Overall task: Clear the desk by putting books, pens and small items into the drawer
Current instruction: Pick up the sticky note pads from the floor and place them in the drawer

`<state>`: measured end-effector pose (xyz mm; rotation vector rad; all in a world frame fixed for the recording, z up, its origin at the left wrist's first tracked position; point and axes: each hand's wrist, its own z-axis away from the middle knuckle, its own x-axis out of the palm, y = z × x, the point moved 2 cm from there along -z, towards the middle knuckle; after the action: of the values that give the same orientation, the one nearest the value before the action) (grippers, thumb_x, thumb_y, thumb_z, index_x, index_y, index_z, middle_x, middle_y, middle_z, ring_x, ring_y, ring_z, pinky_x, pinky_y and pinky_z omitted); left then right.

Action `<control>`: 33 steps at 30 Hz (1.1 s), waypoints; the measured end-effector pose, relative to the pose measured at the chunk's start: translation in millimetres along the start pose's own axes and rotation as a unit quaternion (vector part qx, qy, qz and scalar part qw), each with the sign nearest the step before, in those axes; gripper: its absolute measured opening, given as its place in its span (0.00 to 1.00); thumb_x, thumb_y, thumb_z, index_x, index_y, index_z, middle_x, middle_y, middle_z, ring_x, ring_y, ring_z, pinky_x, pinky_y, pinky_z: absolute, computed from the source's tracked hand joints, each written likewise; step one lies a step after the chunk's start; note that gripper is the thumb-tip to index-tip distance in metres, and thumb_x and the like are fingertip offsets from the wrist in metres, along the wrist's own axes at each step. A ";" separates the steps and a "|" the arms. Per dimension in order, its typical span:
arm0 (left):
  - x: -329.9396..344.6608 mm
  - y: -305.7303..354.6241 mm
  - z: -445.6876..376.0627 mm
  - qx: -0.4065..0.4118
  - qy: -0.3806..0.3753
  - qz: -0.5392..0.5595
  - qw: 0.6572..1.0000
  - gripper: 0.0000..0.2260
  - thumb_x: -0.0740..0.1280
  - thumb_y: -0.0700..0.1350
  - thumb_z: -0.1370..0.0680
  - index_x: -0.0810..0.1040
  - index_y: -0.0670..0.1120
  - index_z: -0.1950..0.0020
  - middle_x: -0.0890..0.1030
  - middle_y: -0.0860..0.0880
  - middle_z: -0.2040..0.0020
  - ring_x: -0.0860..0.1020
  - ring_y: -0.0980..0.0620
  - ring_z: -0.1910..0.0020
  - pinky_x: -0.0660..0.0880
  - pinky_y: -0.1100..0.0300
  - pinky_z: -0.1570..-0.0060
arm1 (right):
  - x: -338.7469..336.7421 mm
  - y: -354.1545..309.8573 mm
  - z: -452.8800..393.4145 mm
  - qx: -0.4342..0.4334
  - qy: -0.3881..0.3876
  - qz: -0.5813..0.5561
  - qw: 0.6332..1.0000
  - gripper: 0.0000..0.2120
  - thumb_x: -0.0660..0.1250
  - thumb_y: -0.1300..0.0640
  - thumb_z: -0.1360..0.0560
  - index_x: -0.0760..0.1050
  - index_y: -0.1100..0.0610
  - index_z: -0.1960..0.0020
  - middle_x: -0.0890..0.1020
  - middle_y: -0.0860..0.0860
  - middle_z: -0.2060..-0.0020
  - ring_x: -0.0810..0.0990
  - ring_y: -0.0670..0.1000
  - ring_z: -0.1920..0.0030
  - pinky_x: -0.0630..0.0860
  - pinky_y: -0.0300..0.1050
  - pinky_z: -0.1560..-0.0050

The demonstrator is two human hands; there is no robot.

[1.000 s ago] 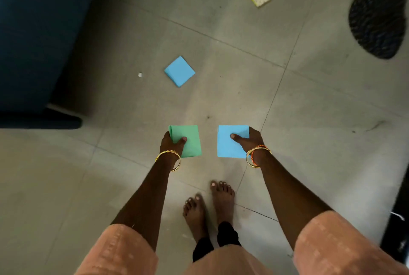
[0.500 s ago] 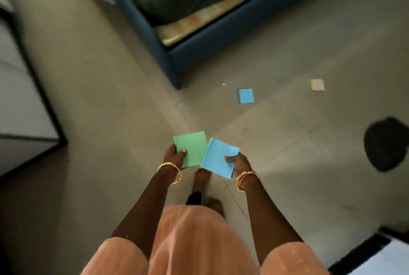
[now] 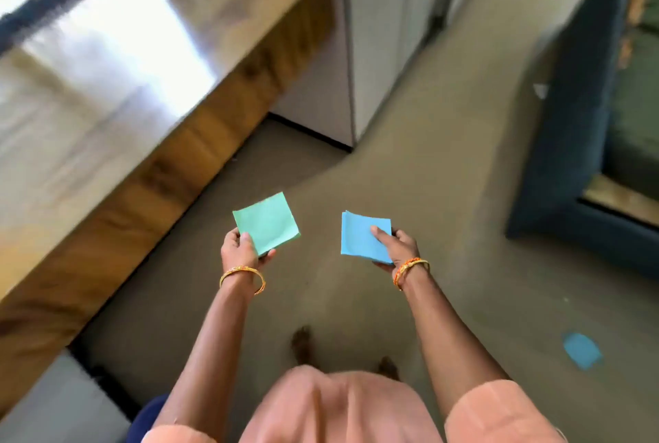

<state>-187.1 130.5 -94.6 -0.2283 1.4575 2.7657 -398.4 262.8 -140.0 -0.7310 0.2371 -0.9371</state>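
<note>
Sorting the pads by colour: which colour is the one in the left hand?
Green pad, clearest in the head view.

A white cabinet (image 3: 378,32) stands on the grey floor (image 3: 445,164), with a blue-framed bed (image 3: 556,171) at right.

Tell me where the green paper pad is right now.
In the head view the green pad sits left of centre, held in the left hand above the floor, beside the wooden desk and apart from the blue pad.

Desk (image 3: 107,93) lies left, bed frame (image 3: 556,143) right, floor (image 3: 410,164) between.
</note>
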 end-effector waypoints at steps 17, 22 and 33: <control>-304.5 125.0 -114.6 0.144 0.327 0.105 0.928 0.23 0.70 0.38 0.26 0.63 0.46 0.37 0.77 0.42 0.39 0.80 0.43 0.47 0.79 0.45 0.49 | 482.8 -34.5 78.0 -0.221 -0.295 0.324 0.871 0.30 0.74 0.65 0.32 0.63 0.57 0.35 0.76 0.58 0.43 0.79 0.58 0.48 0.81 0.47 0.52; -319.6 143.2 -136.3 0.152 0.417 -0.199 0.874 0.24 0.70 0.42 0.27 0.66 0.43 0.34 0.70 0.40 0.34 0.72 0.40 0.38 0.72 0.48 0.46 | 525.9 -24.7 75.5 -0.463 -0.154 0.539 0.686 0.32 0.70 0.57 0.30 0.61 0.55 0.30 0.63 0.58 0.31 0.64 0.61 0.32 0.65 0.51 0.34; -294.0 131.6 -171.4 0.152 0.319 -0.425 0.833 0.22 0.52 0.52 0.18 0.59 0.51 0.24 0.52 0.44 0.22 0.50 0.43 0.23 0.46 0.45 0.26 | 523.2 23.9 68.2 -0.520 -0.150 0.685 0.487 0.30 0.47 0.38 0.21 0.48 0.48 0.23 0.45 0.52 0.22 0.42 0.52 0.23 0.38 0.55 0.25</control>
<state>115.5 -66.8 -43.4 -1.4755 1.3456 1.7514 -42.6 -115.2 -42.9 -1.3885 0.9398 1.0887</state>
